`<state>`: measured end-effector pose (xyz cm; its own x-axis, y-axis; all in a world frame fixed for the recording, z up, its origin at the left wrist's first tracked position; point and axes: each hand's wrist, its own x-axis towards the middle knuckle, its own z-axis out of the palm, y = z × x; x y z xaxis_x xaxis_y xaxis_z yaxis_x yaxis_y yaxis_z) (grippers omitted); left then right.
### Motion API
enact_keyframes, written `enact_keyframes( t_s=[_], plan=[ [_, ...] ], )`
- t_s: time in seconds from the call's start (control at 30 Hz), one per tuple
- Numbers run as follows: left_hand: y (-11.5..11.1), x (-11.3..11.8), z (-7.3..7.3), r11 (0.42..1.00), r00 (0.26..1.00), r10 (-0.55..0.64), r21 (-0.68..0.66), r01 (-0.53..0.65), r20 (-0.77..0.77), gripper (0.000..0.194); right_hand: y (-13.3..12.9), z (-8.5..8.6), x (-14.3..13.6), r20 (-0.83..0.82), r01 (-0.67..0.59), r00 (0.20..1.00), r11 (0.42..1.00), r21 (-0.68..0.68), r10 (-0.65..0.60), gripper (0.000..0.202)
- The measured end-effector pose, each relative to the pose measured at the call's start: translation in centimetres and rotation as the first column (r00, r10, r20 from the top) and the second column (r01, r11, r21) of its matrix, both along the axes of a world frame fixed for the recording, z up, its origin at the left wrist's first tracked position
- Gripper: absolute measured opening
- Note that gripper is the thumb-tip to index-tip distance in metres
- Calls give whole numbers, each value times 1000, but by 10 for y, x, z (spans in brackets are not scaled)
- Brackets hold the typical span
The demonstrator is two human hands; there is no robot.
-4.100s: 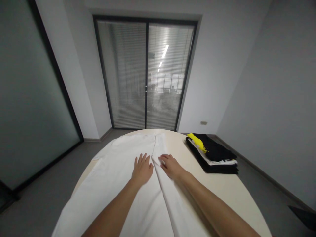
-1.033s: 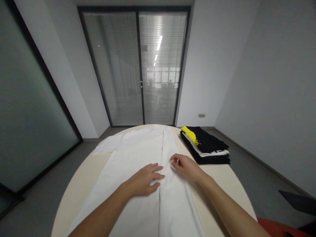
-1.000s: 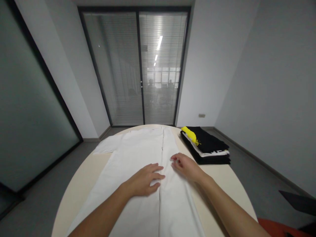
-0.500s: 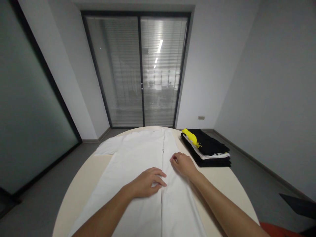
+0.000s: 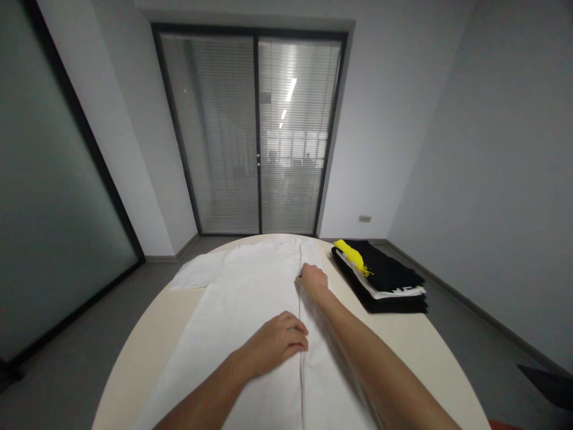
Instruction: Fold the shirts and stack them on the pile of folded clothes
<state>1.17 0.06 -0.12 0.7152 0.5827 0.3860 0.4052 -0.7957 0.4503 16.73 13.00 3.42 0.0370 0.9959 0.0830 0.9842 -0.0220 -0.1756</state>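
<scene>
A white shirt [image 5: 250,298] lies spread on the round table, one sleeve reaching out to the far left. Its right side is folded over, and the fold's edge runs lengthwise down the cloth. My left hand [image 5: 277,341] rests on the shirt at this edge, fingers bent and slightly apart. Farther up the same edge, my right hand [image 5: 313,282] is closed, its fingertips pinching the white cloth.
A stack of folded black and white clothes [image 5: 385,269] with a yellow patch sits at the table's right. The pale round table [image 5: 430,358] has a curved rim. Glass doors [image 5: 250,137] with blinds stand beyond.
My right hand has moved left and away from me, onto the fold's edge, and closed on the cloth. The fingers of my left hand have drawn closer together. The view has shifted slightly.
</scene>
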Motion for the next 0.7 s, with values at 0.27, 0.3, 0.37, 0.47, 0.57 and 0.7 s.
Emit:
enact_keyframes(
  t_s=[0.27, 0.3, 0.37, 0.47, 0.57, 0.7],
  plan=[
    [-2, -4, 4, 996, 996, -55, 64, 60, -75, 22, -11, -8, -3, -101, -235, 966, 971, 54, 239, 23],
    [-3, -4, 4, 997, 995, -56, 57, 61, -84, 22, -13, -10, -3, -106, -258, 959, 965, 50, 262, 23],
    [-5, -4, 5, 998, 995, -52, 41, 56, -91, 21, -15, -12, -3, -92, -257, 961, 965, 52, 261, 26],
    [-7, -3, 7, 998, 995, -49, 21, 51, -83, 23, -15, -12, -1, -60, -207, 976, 978, 38, 209, 26],
    [-9, -2, 8, 998, 996, -57, 1, 57, -70, 27, -12, -12, 0, -65, -165, 984, 985, 45, 168, 26],
    [-10, -2, 9, 998, 996, -62, -21, 61, -65, 30, -9, -16, 4, -108, -194, 974, 979, 68, 200, 29]
  ],
)
